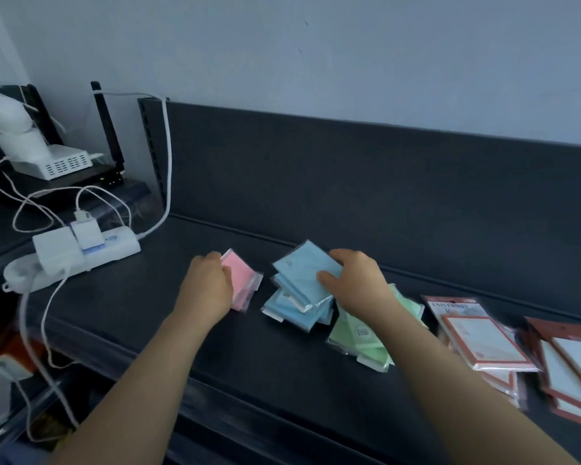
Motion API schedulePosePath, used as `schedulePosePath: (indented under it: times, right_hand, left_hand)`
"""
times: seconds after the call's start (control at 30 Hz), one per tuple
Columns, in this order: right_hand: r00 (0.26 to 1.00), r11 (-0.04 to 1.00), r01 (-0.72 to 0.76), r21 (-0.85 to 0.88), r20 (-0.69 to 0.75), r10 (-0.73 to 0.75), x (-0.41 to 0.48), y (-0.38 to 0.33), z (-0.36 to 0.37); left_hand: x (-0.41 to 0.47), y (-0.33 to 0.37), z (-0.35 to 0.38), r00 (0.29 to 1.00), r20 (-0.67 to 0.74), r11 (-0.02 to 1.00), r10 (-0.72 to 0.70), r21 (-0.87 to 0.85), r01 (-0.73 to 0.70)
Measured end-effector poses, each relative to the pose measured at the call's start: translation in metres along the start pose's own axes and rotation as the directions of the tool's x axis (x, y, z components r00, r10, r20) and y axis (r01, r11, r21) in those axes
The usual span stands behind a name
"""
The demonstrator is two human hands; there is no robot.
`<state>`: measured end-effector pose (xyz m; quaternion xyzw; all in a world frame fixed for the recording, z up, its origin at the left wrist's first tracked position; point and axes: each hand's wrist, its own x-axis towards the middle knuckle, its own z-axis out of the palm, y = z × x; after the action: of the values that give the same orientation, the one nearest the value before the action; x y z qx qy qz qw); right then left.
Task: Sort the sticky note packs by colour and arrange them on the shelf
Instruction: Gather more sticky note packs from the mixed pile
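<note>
The right hand [356,283] grips the top blue pack [304,273] of the blue heap; the left hand [208,286] curls on a pink pack [244,280] (both on the dark shelf [148,313]), green packs [359,337] beside.

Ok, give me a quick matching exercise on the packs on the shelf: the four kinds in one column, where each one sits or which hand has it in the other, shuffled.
Things:
1. pink pack
2. top blue pack
3. green packs
4. red-framed packs

Places:
A. far right of the shelf
B. gripped by the right hand
C. held by the left hand
D. lying between the blue ones and the red-framed ones

Pairs: 1-C, 2-B, 3-D, 4-A
</note>
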<state>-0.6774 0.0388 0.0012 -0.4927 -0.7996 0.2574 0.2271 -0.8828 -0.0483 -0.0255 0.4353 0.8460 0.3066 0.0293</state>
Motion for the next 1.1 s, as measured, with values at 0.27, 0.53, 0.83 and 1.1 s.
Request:
schedulePosePath:
  times: [0.27, 0.53, 0.83, 1.1]
  right_hand:
    - [1.0, 0.961, -0.014, -0.275, -0.031, 0.006, -0.003, -0.003, 0.003]
    - [0.982, 0.961, 0.052, -0.271, -0.158, -0.098, -0.024, 0.001, -0.012]
    - [0.948, 0.952, -0.055, -0.301, -0.314, -0.045, -0.071, 0.042, -0.056]
    - [0.922, 0.929, -0.191, -0.316, -0.383, 0.059, -0.135, 0.108, -0.116]
  left_hand:
    - [0.005, -0.007, 0.009, 0.999, 0.037, 0.978, 0.028, 0.203, -0.035]
    - [-0.012, 0.022, -0.006, 0.949, -0.116, 0.943, 0.292, 0.201, -0.266]
    - [-0.064, 0.1, 0.013, 0.864, -0.064, 0.861, 0.5, -0.072, -0.504]
    - [-0.127, 0.177, 0.047, 0.796, 0.015, 0.792, 0.605, -0.116, -0.6]
